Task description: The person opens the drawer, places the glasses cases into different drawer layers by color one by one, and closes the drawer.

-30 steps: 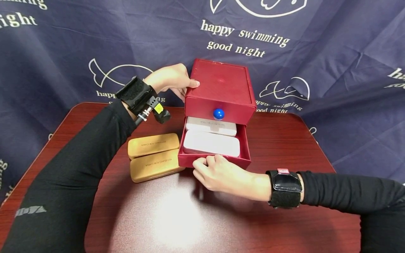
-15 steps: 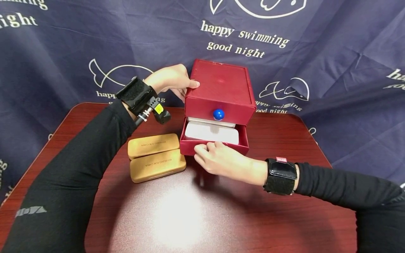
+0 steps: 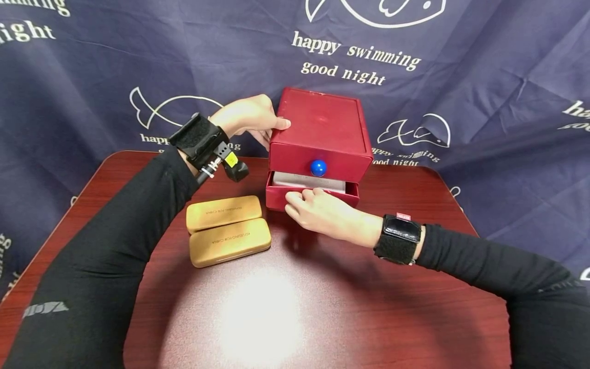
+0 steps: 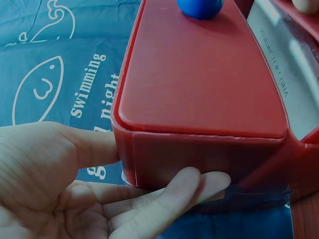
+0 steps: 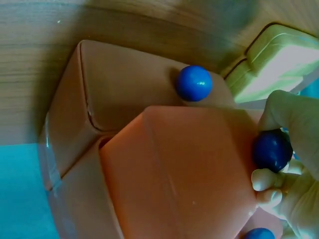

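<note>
A red drawer cabinet (image 3: 322, 118) stands at the back of the table. My left hand (image 3: 251, 113) rests on its left side, thumb over the top edge and fingers straight against the side wall (image 4: 199, 154). My right hand (image 3: 324, 212) pinches the blue knob (image 5: 271, 150) of the middle drawer (image 3: 276, 199), which stands partly pulled out. Inside that drawer lies a white case (image 3: 309, 180) with printed lettering, its rear part hidden under the top drawer. The top drawer, with its own blue knob (image 3: 318, 167), is fully in.
Two yellow cases (image 3: 224, 212) with printed lettering lie side by side on the dark red wooden table (image 3: 369, 318), left of the cabinet. A bottom drawer knob (image 5: 193, 83) shows in the right wrist view. A dark blue printed cloth (image 3: 507, 154) hangs behind.
My right hand has pushed the middle drawer back into the cabinet, so the front white case has slid mostly from sight. My left hand and the yellow cases have stayed put.
</note>
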`<control>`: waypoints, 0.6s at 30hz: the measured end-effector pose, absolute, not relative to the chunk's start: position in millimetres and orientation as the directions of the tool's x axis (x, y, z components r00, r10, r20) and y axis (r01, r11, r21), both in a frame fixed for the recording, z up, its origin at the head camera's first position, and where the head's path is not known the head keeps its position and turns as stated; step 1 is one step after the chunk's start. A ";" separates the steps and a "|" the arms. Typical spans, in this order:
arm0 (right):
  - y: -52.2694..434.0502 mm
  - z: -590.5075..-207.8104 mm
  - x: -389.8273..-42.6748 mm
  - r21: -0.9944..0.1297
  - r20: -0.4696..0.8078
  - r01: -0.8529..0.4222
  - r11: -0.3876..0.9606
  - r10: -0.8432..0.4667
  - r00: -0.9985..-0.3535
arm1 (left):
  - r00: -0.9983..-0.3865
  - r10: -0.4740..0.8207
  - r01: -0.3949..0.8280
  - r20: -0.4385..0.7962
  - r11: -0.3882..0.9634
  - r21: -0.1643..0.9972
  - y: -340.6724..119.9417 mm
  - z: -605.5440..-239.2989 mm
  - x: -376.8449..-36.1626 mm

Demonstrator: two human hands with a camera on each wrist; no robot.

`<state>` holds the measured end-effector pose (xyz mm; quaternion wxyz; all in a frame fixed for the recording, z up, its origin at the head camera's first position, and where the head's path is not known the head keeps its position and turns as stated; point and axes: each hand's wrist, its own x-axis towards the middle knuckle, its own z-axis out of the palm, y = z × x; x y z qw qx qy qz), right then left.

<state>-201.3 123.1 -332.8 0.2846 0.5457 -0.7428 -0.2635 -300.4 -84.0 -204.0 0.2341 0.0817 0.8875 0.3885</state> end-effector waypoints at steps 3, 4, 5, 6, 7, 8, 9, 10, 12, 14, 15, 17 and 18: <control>123.5 -332.8 -206.0 0.694 0.131 -0.667 0.272 -0.958 -0.254 | -0.878 0.324 -0.038 -0.353 0.687 0.726 -84.4 -203.6 -300.3; 123.7 -332.9 -207.5 0.688 0.131 -0.672 0.275 -0.957 -0.258 | -0.878 0.325 -0.032 -0.350 0.691 0.722 -84.6 -203.7 -300.3; 123.9 -333.0 -209.0 0.685 0.130 -0.674 0.276 -0.957 -0.259 | -0.878 0.327 -0.028 -0.348 0.692 0.721 -84.8 -203.9 -300.1; 124.1 -333.3 -210.5 0.686 0.131 -0.673 0.277 -0.957 -0.260 | -0.879 0.329 -0.024 -0.346 0.693 0.721 -85.0 -204.1 -300.0; 124.2 -333.4 -211.9 0.686 0.131 -0.673 0.278 -0.956 -0.262 | -0.879 0.332 -0.018 -0.343 0.694 0.720 -85.1 -204.3 -299.9; 124.4 -333.8 -213.3 0.686 0.132 -0.672 0.279 -0.956 -0.262 | -0.879 0.335 -0.011 -0.339 0.696 0.717 -85.4 -204.6 -300.0; 124.5 -334.1 -214.7 0.687 0.135 -0.670 0.280 -0.956 -0.261 | -0.880 0.337 -0.003 -0.335 0.700 0.714 -85.6 -204.7 -300.0; 124.6 -334.6 -216.1 0.691 0.138 -0.665 0.282 -0.955 -0.261 | -0.880 0.339 0.003 -0.331 0.703 0.712 -85.8 -204.8 -300.0; 124.8 -335.7 -218.8 0.701 0.146 -0.654 0.284 -0.955 -0.259 | -0.881 0.342 0.007 -0.328 0.701 0.713 -86.1 -204.9 -299.9; 125.1 -336.7 -221.2 0.709 0.154 -0.643 0.288 -0.954 -0.257 | -0.881 0.343 0.007 -0.327 0.699 0.715 -86.0 -204.9 -299.8; 125.3 -337.0 -222.3 0.714 0.160 -0.638 0.290 -0.954 -0.254 | -0.880 0.342 0.002 -0.329 0.695 0.719 -85.9 -204.9 -299.6; 125.5 -337.7 -224.3 0.715 0.170 -0.634 0.296 -0.952 -0.254 | -0.880 0.341 -0.005 -0.330 0.689 0.725 -85.4 -204.9 -299.4; 125.6 -337.8 -225.2 0.713 0.176 -0.633 0.301 -0.951 -0.254 | -0.881 0.339 -0.006 -0.329 0.689 0.725 -85.1 -204.9 -299.4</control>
